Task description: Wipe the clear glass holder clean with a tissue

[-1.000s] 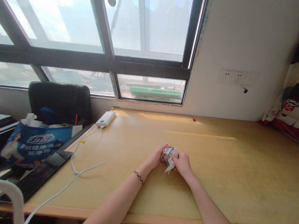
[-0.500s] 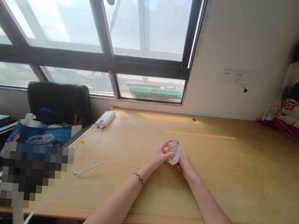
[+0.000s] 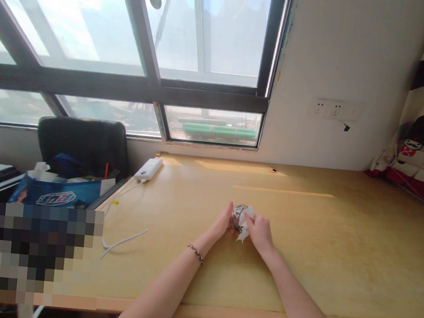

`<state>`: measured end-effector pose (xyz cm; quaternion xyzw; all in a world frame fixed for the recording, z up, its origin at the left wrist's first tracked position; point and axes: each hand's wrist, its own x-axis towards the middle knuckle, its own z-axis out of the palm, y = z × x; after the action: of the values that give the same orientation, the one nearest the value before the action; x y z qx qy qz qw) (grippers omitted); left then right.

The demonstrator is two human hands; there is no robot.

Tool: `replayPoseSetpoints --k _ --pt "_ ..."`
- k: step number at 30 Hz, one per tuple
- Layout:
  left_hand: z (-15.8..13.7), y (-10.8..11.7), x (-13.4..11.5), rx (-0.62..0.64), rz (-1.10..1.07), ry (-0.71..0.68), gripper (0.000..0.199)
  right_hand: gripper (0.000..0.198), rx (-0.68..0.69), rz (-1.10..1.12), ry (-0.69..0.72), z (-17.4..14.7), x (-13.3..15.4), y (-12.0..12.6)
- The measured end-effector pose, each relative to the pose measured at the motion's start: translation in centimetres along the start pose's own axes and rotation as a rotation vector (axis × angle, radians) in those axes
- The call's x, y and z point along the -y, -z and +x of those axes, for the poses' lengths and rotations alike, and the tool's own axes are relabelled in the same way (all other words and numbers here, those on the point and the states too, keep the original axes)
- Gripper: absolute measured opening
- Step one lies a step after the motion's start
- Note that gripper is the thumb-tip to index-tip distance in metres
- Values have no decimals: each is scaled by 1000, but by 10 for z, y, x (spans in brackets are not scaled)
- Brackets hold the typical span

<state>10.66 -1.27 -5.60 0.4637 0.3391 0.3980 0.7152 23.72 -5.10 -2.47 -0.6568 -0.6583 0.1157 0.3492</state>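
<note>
My left hand [image 3: 222,224], with a braided bracelet on its wrist, grips a small shiny rounded object [image 3: 235,217] from the left side. It gleams silver and brown; its exact kind is too small to make out. In my right hand [image 3: 261,230] is a crumpled white tissue [image 3: 243,226], pinched between thumb and fingers and lying against the right side of the shiny object. Both hands are close together over the middle of the wooden table [image 3: 322,257]. The fingers behind the object are partly hidden.
A white power bank [image 3: 149,169] with a white cable [image 3: 125,242] lies at the table's left edge. Beyond that edge are a blue bag [image 3: 57,196] and a black chair [image 3: 83,140]. A small dark item [image 3: 274,170] lies near the back edge. A patterned curtain hangs at right.
My right hand has come up from beside the object onto its right face with the tissue. My left thumb has shifted off the front, and more of the shiny surface shows.
</note>
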Motion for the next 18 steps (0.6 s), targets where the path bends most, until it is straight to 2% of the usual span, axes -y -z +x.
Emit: replayPoseSetpoints --k 4,8,10,12,14,18 --pt "-5 -6 -5 38 56 -45 63 38 -9 99 -133 5 -4 0" --pt "-13 -11 -14 124 129 -95 56 45 142 372 -380 6 -4 -1" --pt "-12 -11 -15 106 125 -96 55 45 216 457 -415 5 -3 -2" --pt "-9 -11 -14 63 100 -67 54 42 239 471 -395 5 -2 -3" --pt "-6 -10 -12 38 67 -18 54 38 200 420 -330 5 -1 -2" --pt "-6 -8 -14 98 24 72 58 29 7 178 -51 4 -1 4"
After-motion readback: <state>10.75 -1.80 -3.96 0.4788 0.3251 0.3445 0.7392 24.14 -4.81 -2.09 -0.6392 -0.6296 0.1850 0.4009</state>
